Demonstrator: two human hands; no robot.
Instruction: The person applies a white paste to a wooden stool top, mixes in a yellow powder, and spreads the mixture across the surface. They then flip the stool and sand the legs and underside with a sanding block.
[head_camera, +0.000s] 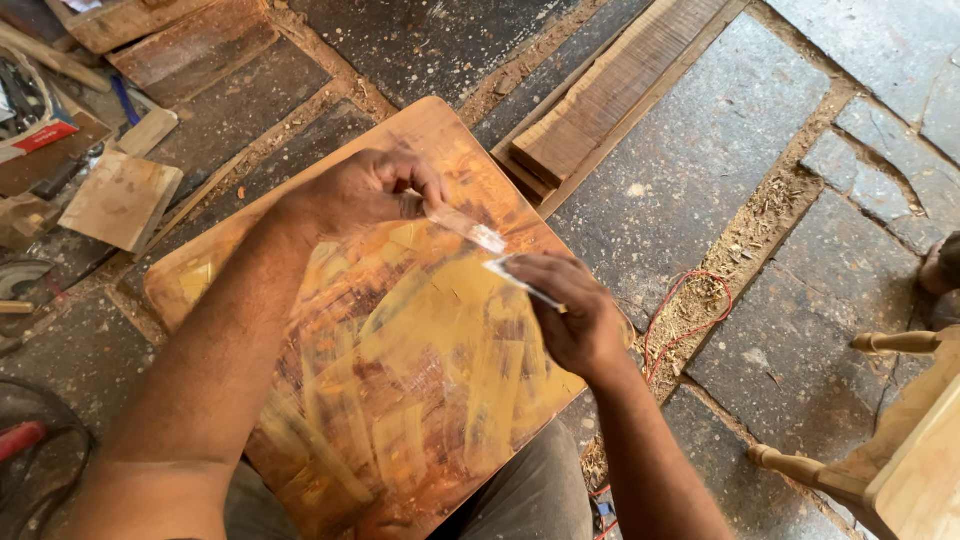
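Here left hand (365, 190) fingers pinch scraper blade (465, 228), right hand (570, 315) fingers pinch second blade (520, 283), above board (400, 400).

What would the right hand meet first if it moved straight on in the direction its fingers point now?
Probably the left hand. The right hand points up-left with a flat blade, and the left hand's own blade lies just ahead, over the wooden board. Depth is unclear.

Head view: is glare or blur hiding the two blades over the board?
Head view: daylight is soft and even, with faint shadows; the board shines yellow where coated, without washing out. The blade in the left hand catches a white glint at its tip; the one in the right hand is bright and slightly soft at its edge. Frame edges bend slightly.
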